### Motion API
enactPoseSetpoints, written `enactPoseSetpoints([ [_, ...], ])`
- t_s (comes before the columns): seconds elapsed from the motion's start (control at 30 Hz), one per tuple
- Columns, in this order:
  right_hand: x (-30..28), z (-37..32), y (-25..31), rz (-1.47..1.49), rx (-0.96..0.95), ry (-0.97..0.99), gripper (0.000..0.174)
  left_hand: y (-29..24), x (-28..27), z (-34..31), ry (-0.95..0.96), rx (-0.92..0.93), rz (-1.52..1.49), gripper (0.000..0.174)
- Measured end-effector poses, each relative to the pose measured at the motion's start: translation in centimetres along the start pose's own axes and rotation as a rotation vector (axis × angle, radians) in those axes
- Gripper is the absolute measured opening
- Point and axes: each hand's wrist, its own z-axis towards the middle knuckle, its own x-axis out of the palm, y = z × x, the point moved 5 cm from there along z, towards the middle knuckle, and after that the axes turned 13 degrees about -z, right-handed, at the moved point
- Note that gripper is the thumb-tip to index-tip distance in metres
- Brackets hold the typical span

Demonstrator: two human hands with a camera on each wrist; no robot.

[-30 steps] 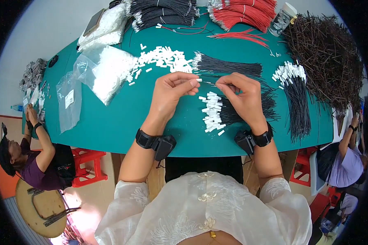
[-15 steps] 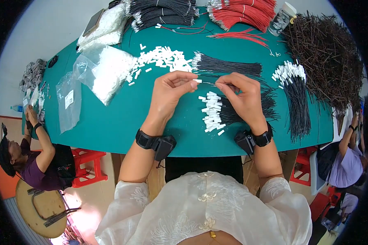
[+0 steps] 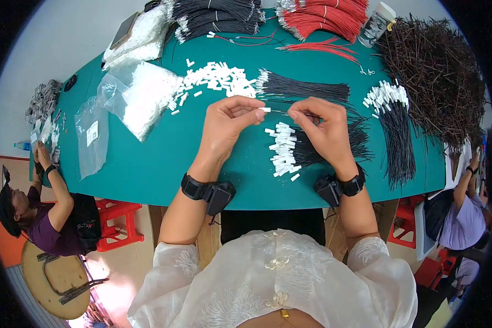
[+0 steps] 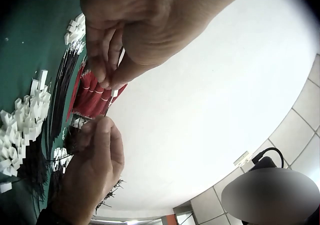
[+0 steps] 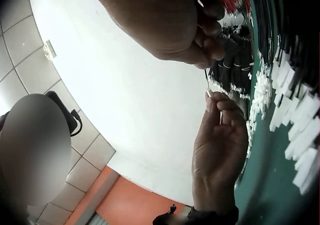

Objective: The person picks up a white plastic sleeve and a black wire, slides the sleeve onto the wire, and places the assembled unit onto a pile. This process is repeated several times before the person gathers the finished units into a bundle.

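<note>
While close: left hand (image 3: 226, 124), pinch on one connector (image 3: 264, 109); right hand (image 3: 323, 130), on one wire (image 3: 279, 111).

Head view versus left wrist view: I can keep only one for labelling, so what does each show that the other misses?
Only the head view: clear bags of white parts, the paper cup, the brown wire heap, seated people. Only the left wrist view: the grip from beneath and pale tiles. Both: left hand pinching a white connector, right hand holding a wire, red wires.
</note>
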Motion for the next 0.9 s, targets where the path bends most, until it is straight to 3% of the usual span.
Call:
enactPoseSetpoints([
  [0.53, 0.9, -0.4, -0.8, 0.063, 0.092, 0.042, 0.011, 0.2, 0.3, -0.3, 0.012, -0.026, 0.097, 0.014],
  [0.77, 1.8, -0.6, -2.0, 0.234, 0.262, 0.216, 0.011, 0.5, 0.3, -0.3, 0.009, -0.053, 0.092, 0.017],
  [0.9, 1.6, -0.5, -2.0, 0.180, 0.265, 0.220, 0.010, 0.7, 0.2, -0.2, 0.019, -0.049, 0.094, 0.017],
])
